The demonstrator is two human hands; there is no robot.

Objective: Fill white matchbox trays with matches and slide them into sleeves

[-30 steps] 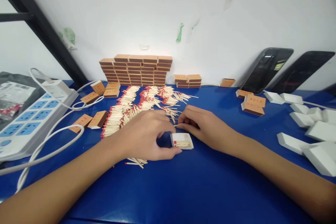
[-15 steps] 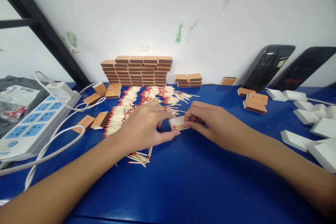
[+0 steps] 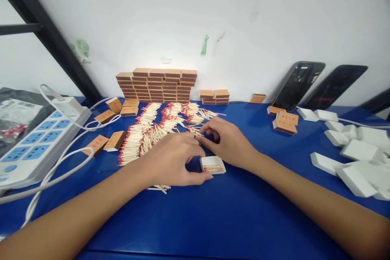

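Observation:
A small white matchbox tray point(image 3: 217, 160) lies on the blue table with a few matches point(image 3: 213, 168) in it. My left hand point(image 3: 175, 158) curves round its left end, thumb along the front edge and index finger by the back corner. Behind the tray, my right hand point(image 3: 227, 140) reaches left into the near edge of the loose match pile point(image 3: 154, 134). Its thumb and index finger close on matches there, though how many is hidden. Red-headed matches lie in rows beyond and left of both hands, partly covered by my left hand.
Stacked matchboxes point(image 3: 157, 87) stand against the wall, with a lower stack point(image 3: 215, 96) beside them. Loose boxes point(image 3: 284, 122) and white trays point(image 3: 359, 150) lie to the right. Two phones point(image 3: 298, 85) lean on the wall. A power strip point(image 3: 42, 142) with white cables occupies the left.
My right hand has left the tray and moved up and left to the match pile. The tray now shows more fully, with my left hand still beside it. The view has shifted slightly.

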